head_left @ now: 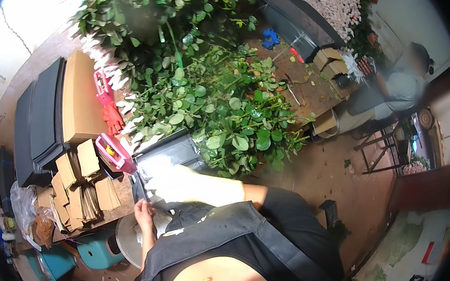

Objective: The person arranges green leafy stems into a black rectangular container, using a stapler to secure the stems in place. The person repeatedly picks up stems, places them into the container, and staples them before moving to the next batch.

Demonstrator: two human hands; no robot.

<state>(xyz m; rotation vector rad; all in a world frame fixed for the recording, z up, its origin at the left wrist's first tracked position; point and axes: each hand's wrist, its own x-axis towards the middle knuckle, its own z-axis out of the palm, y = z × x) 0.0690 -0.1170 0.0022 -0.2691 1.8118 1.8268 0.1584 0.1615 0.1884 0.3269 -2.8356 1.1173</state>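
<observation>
My left hand (144, 215), bare, is at the near edge of the table with its fingers bent together beside the dark tray-like sheet (184, 151). Whatever they pinch, if anything, is too small to make out. Over that sheet lies my right hand (168, 183) in a pale glove, so washed out by glare that its fingers do not show. Clear plastic seems to shine beneath it. A pink tape dispenser (116, 155) stands just left of the sheet. Beyond both hands, a big heap of leafy green stems (208, 95) spreads over the table, with pale flower heads (99, 56) along its left side.
Stacked folded cardboard pieces (80, 185), a brown carton (86, 104) and dark sheets (40, 121) occupy the left. Red gloves (112, 119) lie by a second pink dispenser (102, 86). Turquoise stools (99, 251) stand below. A co-worker (400, 87) is at the far right table.
</observation>
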